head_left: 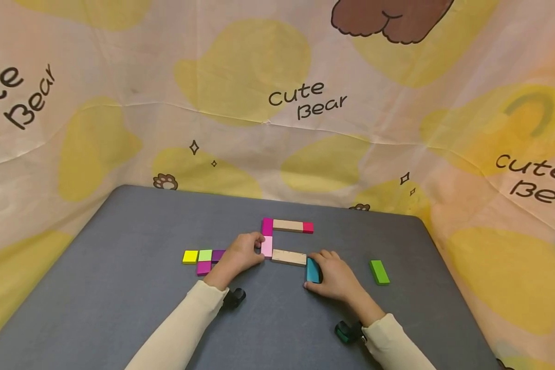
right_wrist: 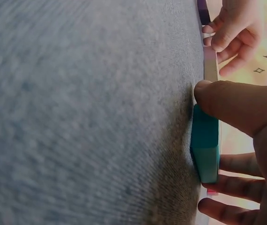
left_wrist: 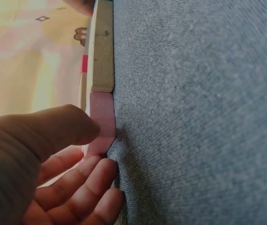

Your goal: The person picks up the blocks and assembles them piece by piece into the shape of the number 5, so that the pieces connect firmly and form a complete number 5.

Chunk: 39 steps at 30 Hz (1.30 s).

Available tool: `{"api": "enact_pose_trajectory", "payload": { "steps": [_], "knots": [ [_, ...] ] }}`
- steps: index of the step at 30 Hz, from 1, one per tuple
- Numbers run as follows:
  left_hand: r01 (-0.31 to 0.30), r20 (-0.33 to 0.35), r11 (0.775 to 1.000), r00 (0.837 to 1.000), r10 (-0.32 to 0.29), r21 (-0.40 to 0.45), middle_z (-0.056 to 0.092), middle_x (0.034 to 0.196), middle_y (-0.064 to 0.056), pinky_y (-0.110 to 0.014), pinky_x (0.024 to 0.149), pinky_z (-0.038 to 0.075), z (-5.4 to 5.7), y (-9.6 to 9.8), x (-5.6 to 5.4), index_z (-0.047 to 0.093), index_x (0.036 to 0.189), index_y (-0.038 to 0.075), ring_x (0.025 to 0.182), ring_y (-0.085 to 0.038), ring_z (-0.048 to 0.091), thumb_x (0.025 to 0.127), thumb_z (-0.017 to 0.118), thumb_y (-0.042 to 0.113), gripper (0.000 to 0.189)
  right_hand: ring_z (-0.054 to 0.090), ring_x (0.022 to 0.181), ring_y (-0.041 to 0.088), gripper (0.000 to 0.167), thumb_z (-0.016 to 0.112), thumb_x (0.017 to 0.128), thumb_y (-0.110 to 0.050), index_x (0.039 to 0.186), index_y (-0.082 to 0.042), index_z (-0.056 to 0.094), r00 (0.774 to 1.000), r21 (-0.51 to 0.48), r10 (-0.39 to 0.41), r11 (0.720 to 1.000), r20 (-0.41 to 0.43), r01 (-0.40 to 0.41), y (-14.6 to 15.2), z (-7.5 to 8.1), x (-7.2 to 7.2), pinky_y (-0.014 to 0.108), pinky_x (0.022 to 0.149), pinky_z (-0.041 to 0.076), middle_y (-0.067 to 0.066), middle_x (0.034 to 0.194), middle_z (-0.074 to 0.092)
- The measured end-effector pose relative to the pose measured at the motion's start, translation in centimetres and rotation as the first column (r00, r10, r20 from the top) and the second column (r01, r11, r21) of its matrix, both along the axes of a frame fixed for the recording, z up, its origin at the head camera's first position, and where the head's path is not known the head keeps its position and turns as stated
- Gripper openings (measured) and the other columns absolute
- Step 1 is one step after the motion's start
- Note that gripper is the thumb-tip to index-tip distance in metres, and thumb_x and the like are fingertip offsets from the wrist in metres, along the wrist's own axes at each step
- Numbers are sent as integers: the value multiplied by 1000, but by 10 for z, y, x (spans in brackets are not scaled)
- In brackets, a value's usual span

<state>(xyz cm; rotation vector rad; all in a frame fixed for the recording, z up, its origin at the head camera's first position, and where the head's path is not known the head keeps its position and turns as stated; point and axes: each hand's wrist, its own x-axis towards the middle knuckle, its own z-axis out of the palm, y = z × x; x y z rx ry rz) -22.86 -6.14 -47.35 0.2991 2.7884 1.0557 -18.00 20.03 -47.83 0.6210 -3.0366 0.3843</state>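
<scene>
My left hand (head_left: 241, 252) pinches a light pink block (head_left: 266, 246) at its left side, the thumb against its near face in the left wrist view. My right hand (head_left: 335, 275) grips a blue block (head_left: 312, 271) between the thumb at its near end and fingers at the far end. A plain wooden block (head_left: 289, 257) lies between the pink and blue blocks, lined up with both. Beyond the pink block, a magenta block (head_left: 267, 226) continues the line, and from it another wooden block (head_left: 288, 225) leads right to a red block (head_left: 308, 227).
Left of my left hand lie a yellow block (head_left: 190, 257), a light green block (head_left: 205, 255), a purple block (head_left: 218, 255) and a magenta block (head_left: 204, 268). A green block (head_left: 380, 272) lies alone at the right on the grey table (head_left: 120, 267). A printed cloth (head_left: 240, 72) hangs behind.
</scene>
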Motion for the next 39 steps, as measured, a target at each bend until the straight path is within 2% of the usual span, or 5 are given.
{"api": "enact_pose_trajectory", "payload": {
  "steps": [7,20,39],
  "knots": [
    [-2,14,1000,1000,2,3,68,105,-11,-39,87,53,-1,0,0,61,122,2,92,-21,61,77,76,10,48,52,105,26,70,82,68,-44,126,-11,60,998,-8,-34,999,44,35,4,3,-1,43,86,50,9,116,59],
    [-17,10,1000,1000,17,5,69,103,-11,-38,85,53,3,0,-1,62,121,3,90,-21,61,76,78,11,49,50,103,27,69,81,68,-45,125,-12,61,998,25,-42,999,49,41,5,4,-2,44,82,50,10,116,58],
    [-22,25,1000,999,21,9,69,104,-10,-38,87,52,-2,-2,-1,62,123,4,93,-21,61,76,78,12,50,46,102,25,68,80,68,-45,127,-16,61,994,-2,-48,999,95,48,3,2,-3,44,81,48,9,112,55]
  ]
}}
